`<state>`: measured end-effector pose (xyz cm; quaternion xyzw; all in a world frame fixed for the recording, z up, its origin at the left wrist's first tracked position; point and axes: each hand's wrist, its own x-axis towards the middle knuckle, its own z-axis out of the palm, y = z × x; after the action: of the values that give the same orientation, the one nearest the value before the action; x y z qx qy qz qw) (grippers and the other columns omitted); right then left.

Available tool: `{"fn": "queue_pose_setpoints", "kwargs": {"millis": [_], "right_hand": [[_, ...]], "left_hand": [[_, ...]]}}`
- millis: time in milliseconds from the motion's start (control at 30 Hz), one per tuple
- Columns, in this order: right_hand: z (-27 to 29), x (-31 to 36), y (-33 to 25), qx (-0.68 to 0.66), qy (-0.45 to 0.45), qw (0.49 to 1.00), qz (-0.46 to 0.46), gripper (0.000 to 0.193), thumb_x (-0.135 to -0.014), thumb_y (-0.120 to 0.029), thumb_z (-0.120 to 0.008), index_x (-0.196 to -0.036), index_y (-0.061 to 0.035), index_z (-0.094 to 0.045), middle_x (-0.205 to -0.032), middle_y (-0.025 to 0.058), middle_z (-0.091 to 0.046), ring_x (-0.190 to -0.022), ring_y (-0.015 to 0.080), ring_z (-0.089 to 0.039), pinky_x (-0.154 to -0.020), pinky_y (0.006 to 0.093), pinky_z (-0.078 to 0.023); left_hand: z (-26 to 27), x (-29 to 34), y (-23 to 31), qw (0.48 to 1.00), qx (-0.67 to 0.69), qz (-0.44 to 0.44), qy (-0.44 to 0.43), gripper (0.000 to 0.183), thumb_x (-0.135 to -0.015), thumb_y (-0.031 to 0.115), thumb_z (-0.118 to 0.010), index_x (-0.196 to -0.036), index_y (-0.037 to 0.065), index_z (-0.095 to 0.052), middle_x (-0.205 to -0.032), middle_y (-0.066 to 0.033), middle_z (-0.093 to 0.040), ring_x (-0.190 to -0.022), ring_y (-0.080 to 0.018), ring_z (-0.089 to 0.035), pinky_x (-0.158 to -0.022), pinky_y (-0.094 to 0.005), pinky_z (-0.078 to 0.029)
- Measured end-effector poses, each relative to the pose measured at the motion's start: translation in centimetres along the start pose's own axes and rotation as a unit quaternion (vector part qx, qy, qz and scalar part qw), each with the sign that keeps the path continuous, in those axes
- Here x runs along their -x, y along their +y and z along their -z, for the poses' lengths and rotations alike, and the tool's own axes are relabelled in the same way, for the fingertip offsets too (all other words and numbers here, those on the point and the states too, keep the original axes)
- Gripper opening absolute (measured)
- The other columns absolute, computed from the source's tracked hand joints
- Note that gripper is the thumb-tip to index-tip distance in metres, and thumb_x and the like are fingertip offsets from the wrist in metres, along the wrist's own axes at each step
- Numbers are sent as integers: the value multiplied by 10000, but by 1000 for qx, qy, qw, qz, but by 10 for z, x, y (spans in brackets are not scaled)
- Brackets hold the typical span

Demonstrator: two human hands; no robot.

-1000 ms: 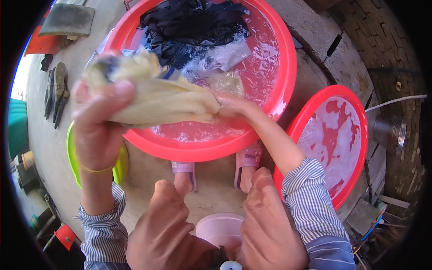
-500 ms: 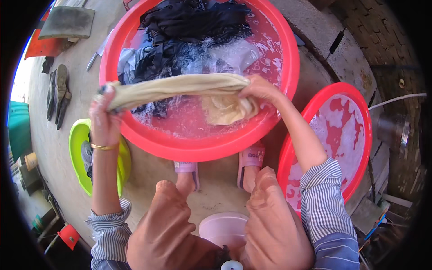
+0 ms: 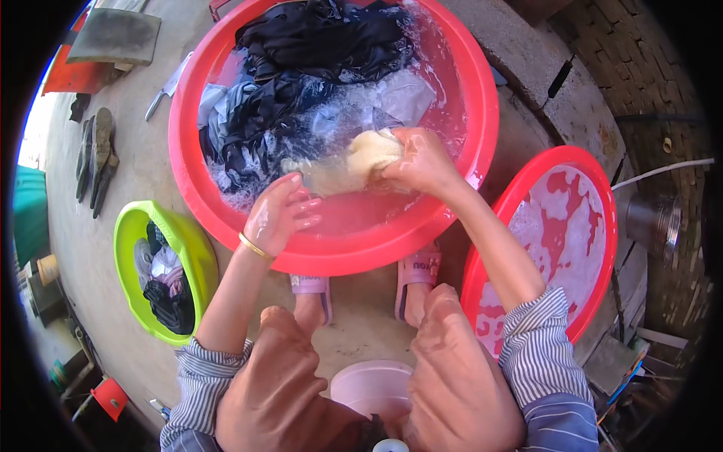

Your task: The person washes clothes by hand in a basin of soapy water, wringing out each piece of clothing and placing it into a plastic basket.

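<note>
A large red basin (image 3: 181,143) of soapy water stands in front of me. In it lie a dark heap of wet clothes (image 3: 324,41) at the far side, pale blue cloth (image 3: 216,105) at the left and a whitish garment (image 3: 403,96). Bunched in my right hand (image 3: 422,162) is a cream-coloured cloth (image 3: 373,153), whose other part trails into the cloudy water. My left hand (image 3: 279,211), with a gold bangle on the wrist, hovers over the near rim. Its fingers are spread and hold nothing, close to the cloth's left end.
A lime-green tub (image 3: 124,279) with several garments stands at the left. To the right, a second red basin (image 3: 471,301) holds foamy water. A pink stool or bucket (image 3: 370,384) is between my knees. A knife (image 3: 156,104) and dark shoes (image 3: 98,158) lie on the floor.
The cream cloth, stretched between both hands before, is now lowered into the water and gathered in the right hand. My left hand has let go of it and moved right.
</note>
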<state>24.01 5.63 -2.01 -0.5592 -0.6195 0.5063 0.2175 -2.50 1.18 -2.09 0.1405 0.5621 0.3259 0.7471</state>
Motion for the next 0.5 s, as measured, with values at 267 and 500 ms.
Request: {"fn": "queue_pose_setpoints", "kwargs": {"millis": [267,500], "right_hand": [[44,54,-145,-121,-1,965,231,468,-602,-124,-832,-1001,27,-642,-876,46,-653,-797,117,-606,-730,265,-473],[13,14,-50,-288,-47,956,34,305,-740,-199,-755,-940,-3,-635,-782,48,-642,-669,111,-593,-619,243,-473]], "left_hand": [[-41,-26,-7,958,214,22,-189,508,-910,433,-496,-1268,74,-471,-1212,-165,-519,-1101,-310,-521,-951,-492,-404],[33,-51,6,977,154,-81,-127,350,-908,117,-480,-1238,2,-468,-1235,-177,-542,-1162,-316,-519,-1017,-475,-393]]}}
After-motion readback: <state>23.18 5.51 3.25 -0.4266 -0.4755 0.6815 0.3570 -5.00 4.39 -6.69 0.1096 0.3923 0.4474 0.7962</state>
